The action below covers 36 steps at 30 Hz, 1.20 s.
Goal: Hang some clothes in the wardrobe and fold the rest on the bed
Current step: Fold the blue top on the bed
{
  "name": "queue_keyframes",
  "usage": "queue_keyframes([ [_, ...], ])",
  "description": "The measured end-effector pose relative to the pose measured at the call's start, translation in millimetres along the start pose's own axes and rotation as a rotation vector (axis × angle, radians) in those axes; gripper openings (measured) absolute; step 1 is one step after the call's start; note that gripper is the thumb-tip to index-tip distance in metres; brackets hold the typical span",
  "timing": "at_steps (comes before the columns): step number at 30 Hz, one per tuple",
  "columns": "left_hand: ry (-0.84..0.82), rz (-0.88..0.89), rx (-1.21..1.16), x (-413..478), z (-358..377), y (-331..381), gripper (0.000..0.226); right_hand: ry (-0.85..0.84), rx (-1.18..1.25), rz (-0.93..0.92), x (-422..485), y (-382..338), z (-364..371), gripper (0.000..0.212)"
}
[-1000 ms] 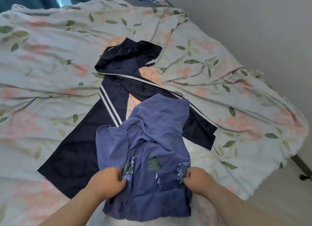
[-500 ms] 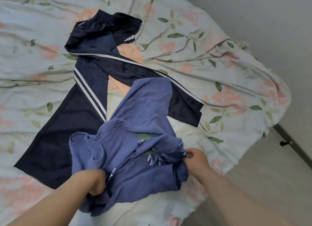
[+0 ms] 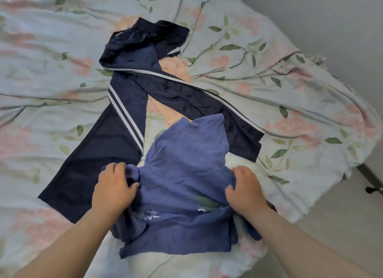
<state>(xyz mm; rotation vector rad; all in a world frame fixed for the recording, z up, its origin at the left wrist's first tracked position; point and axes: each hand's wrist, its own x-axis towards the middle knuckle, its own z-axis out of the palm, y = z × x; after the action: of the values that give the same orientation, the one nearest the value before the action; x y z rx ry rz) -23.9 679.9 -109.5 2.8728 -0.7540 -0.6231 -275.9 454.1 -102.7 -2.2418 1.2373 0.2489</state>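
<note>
Gripping blue shirt (image 3: 182,174): left hand (image 3: 113,186), right hand (image 3: 244,189); floral duvet (image 3: 290,103) beneath; grey wall (image 3: 331,14).

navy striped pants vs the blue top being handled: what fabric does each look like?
Navy pants: likely a smooth synthetic, polyester-like; faint sheen and glossy highlights along the creases. Blue top: looks like matte cotton-type knit or soft weave; no shine, soft rumpled folds, with embroidered or printed leaf motifs. Neither is certain from sight alone.

A home bedroom: a bed (image 3: 310,116) under a rumpled pale floral duvet, clothes strewn on it, against a plain white wall (image 3: 331,14).
</note>
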Motion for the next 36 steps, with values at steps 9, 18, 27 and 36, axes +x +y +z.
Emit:
queue_keyframes([
  [9, -0.176, -0.059, -0.196, -19.7, -1.0, -52.6, 0.02, -0.239, -0.4, -0.463, 101.0, -143.6, 35.8, 0.061],
  [18, 0.019, -0.314, -0.507, -46.7, 6.2, -106.3, 0.016, -0.196, -0.888, -0.601, 139.3, -137.4, 8.4, 0.02],
  [27, -0.237, 0.102, -0.103, -38.7, 19.3, -76.8, 0.036, -0.601, -1.134, 0.076, 125.2, -76.8, -48.3, 0.07],
  [36, -0.233, -0.244, -0.53, -42.4, 43.3, -57.0, 0.03, -0.412, -0.662, -0.592, 82.2, -151.1, 18.6, 0.024],
])
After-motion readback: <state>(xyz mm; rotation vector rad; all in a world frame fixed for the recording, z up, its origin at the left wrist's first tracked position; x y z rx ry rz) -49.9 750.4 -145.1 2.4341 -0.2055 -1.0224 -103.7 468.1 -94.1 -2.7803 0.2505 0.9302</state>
